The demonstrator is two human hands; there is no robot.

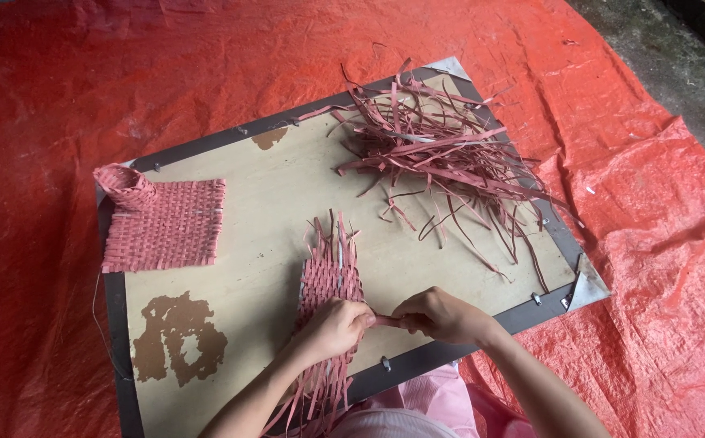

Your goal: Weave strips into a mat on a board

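Observation:
A narrow woven mat of pink strips (330, 280) lies on a wooden board (263, 211), with loose ends sticking out at its top and hanging over the near edge. My left hand (332, 328) presses down on the weave's lower part. My right hand (440, 315) pinches a pink strip (385, 321) that runs sideways out of the weave toward it. Both hands sit close together near the board's front edge.
A finished woven pink piece (166, 225) with a curled corner lies at the board's left. A heap of loose pink strips (441, 154) covers the far right of the board. An orange-red tarp (85, 81) spreads under everything. Bare ground shows at the top right.

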